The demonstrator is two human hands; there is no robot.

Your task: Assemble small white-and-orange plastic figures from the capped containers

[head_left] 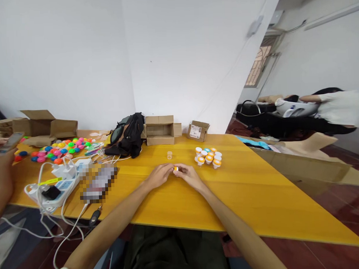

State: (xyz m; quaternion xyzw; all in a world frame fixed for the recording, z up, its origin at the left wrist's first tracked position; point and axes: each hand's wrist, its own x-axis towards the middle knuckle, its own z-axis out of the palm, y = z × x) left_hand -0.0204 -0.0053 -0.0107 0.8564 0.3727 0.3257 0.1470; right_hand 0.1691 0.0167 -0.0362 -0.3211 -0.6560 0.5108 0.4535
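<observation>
- So my right hand (191,176) had its thumb and fingers closed on a small orange-and-white cap (175,169), just a light-looking pinch.
- My left hand (159,176) was curled in at the cap's other side, fingertips right up by it. Can't tell if they actually had hold of it.
- The cap was over the wooden table (258,190), left of and a bit nearer me than the cluster of lidded containers (209,159), my landmark here (orange, white and teal lids).
- Left of that cluster sat a tiny clear cup (169,155).
- Right behind the cluster was a small labeled cardboard box (198,131).
- Well left of the cluster: a black backpack (132,133), then colorful plastic balls (57,152), with a power strip (65,185) nearer me.
</observation>
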